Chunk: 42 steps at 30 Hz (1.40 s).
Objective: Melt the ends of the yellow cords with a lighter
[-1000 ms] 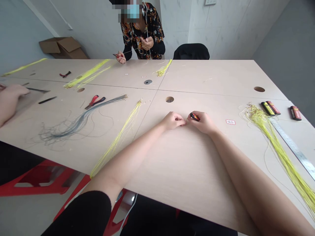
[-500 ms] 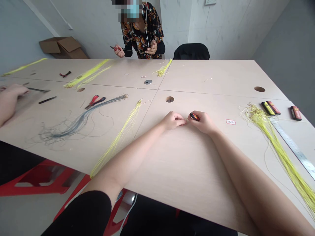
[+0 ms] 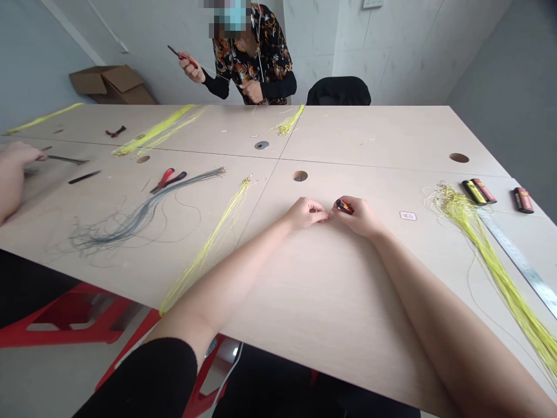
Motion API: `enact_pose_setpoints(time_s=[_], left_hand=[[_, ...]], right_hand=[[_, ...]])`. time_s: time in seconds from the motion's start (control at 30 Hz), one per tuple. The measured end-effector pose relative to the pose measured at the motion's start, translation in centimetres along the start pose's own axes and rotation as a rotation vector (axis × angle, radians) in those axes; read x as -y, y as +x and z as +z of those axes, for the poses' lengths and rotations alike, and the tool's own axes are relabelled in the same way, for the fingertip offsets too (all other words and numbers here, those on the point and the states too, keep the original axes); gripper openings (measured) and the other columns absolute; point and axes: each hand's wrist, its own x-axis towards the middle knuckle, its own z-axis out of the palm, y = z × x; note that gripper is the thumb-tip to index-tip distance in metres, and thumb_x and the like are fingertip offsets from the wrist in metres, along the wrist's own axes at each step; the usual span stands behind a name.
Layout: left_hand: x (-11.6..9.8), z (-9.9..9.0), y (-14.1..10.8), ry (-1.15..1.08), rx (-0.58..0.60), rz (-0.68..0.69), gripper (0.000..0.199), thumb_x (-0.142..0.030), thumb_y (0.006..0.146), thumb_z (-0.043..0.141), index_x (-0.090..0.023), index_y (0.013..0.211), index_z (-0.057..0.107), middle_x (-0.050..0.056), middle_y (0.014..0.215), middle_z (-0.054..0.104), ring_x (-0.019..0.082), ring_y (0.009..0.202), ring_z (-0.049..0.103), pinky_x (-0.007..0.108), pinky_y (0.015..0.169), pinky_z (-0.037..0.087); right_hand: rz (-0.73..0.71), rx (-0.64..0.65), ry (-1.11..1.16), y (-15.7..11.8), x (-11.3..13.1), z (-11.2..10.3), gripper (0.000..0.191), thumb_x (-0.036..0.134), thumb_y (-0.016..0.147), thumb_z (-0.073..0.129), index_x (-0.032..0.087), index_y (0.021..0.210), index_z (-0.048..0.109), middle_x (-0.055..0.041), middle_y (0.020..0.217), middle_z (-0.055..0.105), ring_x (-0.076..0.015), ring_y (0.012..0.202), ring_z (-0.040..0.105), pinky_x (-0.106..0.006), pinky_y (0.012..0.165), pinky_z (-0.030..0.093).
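My left hand (image 3: 306,213) and my right hand (image 3: 360,216) are close together above the pale wooden table (image 3: 331,302), with fingertips nearly meeting. My right hand grips a small tool with a red-and-black handle (image 3: 344,206), probably pliers. The left fingers are pinched closed, and nothing held in them can be made out. The nearest loose material is a long bundle of thin yellow wires (image 3: 209,244), left of my left forearm. Another yellow bundle (image 3: 472,241) lies farther right, beyond my right hand.
A co-worker across the table raises red pliers (image 3: 183,57). Another person's hand (image 3: 15,168) is at far left, near a dark tool (image 3: 67,158). Grey wires (image 3: 139,212), red pliers (image 3: 167,181), a steel ruler (image 3: 517,261) and red-and-black boxes (image 3: 474,192) lie about.
My hands have not visibly moved. The co-worker's hand has lifted the red pliers upward, and the hand at far left has shifted slightly.
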Motion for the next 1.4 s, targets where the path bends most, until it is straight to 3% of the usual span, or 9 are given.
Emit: enact_pose_setpoints(time_s=[0.3,0.47,0.6,0.7,0.87,1.0,1.13,1.27,1.4], left_hand=[[-0.1,-0.1,-0.1,-0.008,-0.017,-0.010,0.028,-0.036,0.073,0.061,-0.013,0.060,0.067,0.002,0.057,0.062,0.009,0.054,0.051,0.023,0.053,0.035],[0.0,-0.1,-0.1,-0.048,-0.044,0.006,0.027,-0.036,0.074,0.060,-0.013,0.063,0.067,0.001,0.058,0.061,0.009,0.054,0.049,0.023,0.052,0.034],[-0.3,-0.2,-0.3,-0.038,-0.192,0.061,0.028,-0.039,0.077,0.058,-0.014,0.066,0.067,0.002,0.064,0.064,0.009,0.054,0.047,0.024,0.053,0.035],[-0.3,-0.2,-0.4,0.031,-0.350,0.144,0.028,-0.038,0.079,0.056,-0.015,0.067,0.067,0.001,0.064,0.062,0.008,0.052,0.041,0.024,0.054,0.034],[-0.4,0.0,-0.5,0.126,-0.421,0.292,0.032,-0.042,0.085,0.052,-0.016,0.069,0.065,0.001,0.062,0.057,0.010,0.053,0.040,0.025,0.055,0.034],[-0.7,0.1,-0.9,0.148,-0.452,0.409,0.037,-0.045,0.089,0.046,-0.017,0.069,0.061,0.002,0.064,0.055,0.011,0.057,0.043,0.026,0.057,0.035],[-0.8,0.2,-1.2,0.115,-0.505,0.494,0.036,-0.042,0.093,0.042,-0.017,0.071,0.058,0.002,0.067,0.053,0.012,0.063,0.049,0.027,0.062,0.038],[-1.0,0.3,-1.3,0.114,-0.486,0.515,0.037,-0.042,0.093,0.041,-0.018,0.069,0.054,0.002,0.068,0.053,0.012,0.063,0.048,0.027,0.062,0.038],[-1.4,1.0,-1.4,0.094,-0.518,0.444,0.042,-0.049,0.093,0.037,-0.018,0.068,0.053,0.002,0.068,0.053,0.012,0.065,0.049,0.027,0.064,0.039]], right_hand=[[0.020,-0.005,0.014,0.0,0.0,0.0,0.013,0.029,0.072,0.049,0.018,0.064,0.049,0.0033,0.059,0.041,-0.0101,0.057,0.033,-0.026,0.055,0.026],[0.032,-0.077,0.112,0.1,-0.2,-0.1,0.013,0.030,0.070,0.051,0.018,0.066,0.052,0.0037,0.057,0.039,-0.0095,0.055,0.032,-0.026,0.054,0.026],[0.129,-0.239,0.405,0.4,-1.1,-0.5,0.015,0.033,0.071,0.057,0.020,0.071,0.050,0.0046,0.055,0.035,-0.0091,0.050,0.030,-0.025,0.048,0.025],[0.177,-0.309,0.663,0.8,-1.4,-0.8,0.027,0.039,0.071,0.058,0.023,0.066,0.038,0.0068,0.051,0.024,-0.0088,0.045,0.023,-0.025,0.044,0.022],[0.232,-0.066,0.810,0.7,0.0,-0.1,0.046,0.060,0.072,0.046,0.023,0.062,0.020,0.0067,0.049,0.019,-0.0090,0.043,0.018,-0.024,0.040,0.018],[0.250,0.061,0.862,0.0,1.0,1.4,0.045,0.050,0.069,0.058,0.023,0.062,0.023,0.0085,0.050,0.018,-0.0071,0.043,0.014,-0.022,0.040,0.014],[0.202,0.117,0.867,-0.4,1.1,2.5,0.038,0.041,0.069,0.061,0.021,0.058,0.031,0.0074,0.049,0.023,-0.0067,0.044,0.017,-0.023,0.042,0.016],[0.150,0.116,0.825,-0.3,1.0,3.0,0.039,0.053,0.076,0.044,0.021,0.055,0.038,0.0040,0.047,0.027,-0.0094,0.044,0.023,-0.026,0.045,0.025],[0.128,0.021,0.835,-0.1,1.2,2.8,0.051,0.066,0.079,0.027,0.023,0.052,0.028,0.0028,0.046,0.024,-0.0113,0.043,0.024,-0.029,0.047,0.032]])
